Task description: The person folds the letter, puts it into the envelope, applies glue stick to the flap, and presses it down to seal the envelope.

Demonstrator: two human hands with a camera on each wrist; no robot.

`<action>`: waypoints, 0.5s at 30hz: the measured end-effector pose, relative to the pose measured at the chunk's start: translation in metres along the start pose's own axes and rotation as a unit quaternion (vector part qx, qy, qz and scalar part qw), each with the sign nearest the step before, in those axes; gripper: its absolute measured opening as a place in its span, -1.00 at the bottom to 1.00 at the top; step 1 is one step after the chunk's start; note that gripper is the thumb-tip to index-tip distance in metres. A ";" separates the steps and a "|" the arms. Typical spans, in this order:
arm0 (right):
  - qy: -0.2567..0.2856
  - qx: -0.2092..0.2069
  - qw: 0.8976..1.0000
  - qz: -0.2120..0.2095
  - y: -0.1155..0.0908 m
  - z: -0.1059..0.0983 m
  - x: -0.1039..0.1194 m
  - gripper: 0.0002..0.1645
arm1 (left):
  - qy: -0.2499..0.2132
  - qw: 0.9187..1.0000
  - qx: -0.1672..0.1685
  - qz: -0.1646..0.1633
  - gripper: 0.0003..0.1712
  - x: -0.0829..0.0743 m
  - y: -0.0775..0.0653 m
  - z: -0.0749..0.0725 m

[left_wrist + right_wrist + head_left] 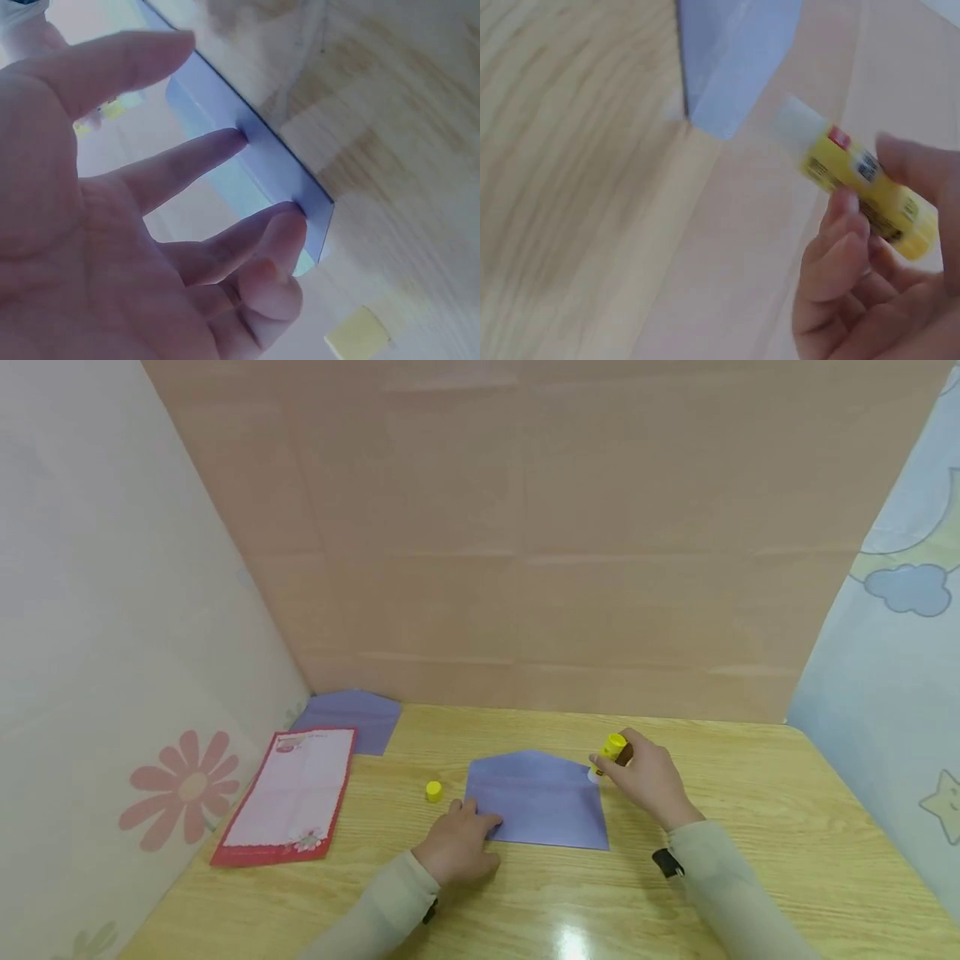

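A purple envelope point(543, 814) lies on the wooden table with its pointed flap spread out at the far side. Fingertips of my left hand point(459, 843) press on its near left part; the left wrist view shows two extended fingers touching the purple paper point(262, 161). My right hand point(654, 785) grips a yellow glue stick point(611, 750) between thumb and fingers. Its uncapped white end points down at the envelope's upper right corner. In the right wrist view the glue stick point(866, 184) is slightly blurred, and contact with the paper cannot be told there.
The yellow cap point(433, 791) stands left of the envelope. Farther left lies a red-bordered sheet of letter paper point(296, 793), partly over a second purple envelope point(378, 727). A tan backdrop point(517, 543) closes off the far table edge, with patterned side panels left and right.
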State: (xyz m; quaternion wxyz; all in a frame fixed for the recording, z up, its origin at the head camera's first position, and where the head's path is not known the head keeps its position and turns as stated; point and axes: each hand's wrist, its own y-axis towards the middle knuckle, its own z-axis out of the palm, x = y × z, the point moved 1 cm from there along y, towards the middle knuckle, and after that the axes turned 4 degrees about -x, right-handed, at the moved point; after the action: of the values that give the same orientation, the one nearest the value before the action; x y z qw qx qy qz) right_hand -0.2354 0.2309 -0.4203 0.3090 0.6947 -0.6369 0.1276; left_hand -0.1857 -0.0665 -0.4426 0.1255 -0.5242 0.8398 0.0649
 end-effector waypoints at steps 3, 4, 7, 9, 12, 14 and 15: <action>0.028 -0.007 0.999 0.029 0.001 -0.002 0.004 -0.45 | -0.044 0.999 -0.008 -0.002 -0.53 0.007 0.003 -0.002; 0.035 -0.005 0.999 0.037 0.002 -0.002 0.005 -0.46 | -0.062 0.998 -0.014 0.000 -0.57 0.010 0.004 -0.003; 0.056 0.000 0.997 0.057 0.002 -0.001 0.006 -0.57 | -0.098 0.995 -0.037 -0.002 -0.64 0.019 0.008 -0.007; 0.062 -0.002 0.996 0.059 0.002 0.000 0.006 -0.64 | -0.109 0.992 -0.060 -0.005 -0.66 0.025 0.011 -0.010; 0.058 -0.014 0.997 0.047 0.002 0.001 0.005 -0.70 | -0.109 0.989 -0.098 -0.016 -0.69 0.034 0.014 -0.015; 0.050 -0.025 0.998 0.033 0.001 0.003 0.004 -0.73 | -0.110 0.987 -0.117 -0.029 -0.72 0.039 0.015 -0.020; 0.046 -0.030 0.998 0.028 0.001 0.004 0.004 -0.74 | -0.108 0.985 -0.127 -0.034 -0.73 0.042 0.015 -0.022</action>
State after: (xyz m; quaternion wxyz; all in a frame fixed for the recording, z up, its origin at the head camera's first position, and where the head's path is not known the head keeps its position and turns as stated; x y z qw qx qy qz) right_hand -0.2370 0.2257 -0.4208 0.3550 0.6601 -0.6450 0.1491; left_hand -0.2199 -0.1011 -0.4334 0.1498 -0.5542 0.7878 0.2231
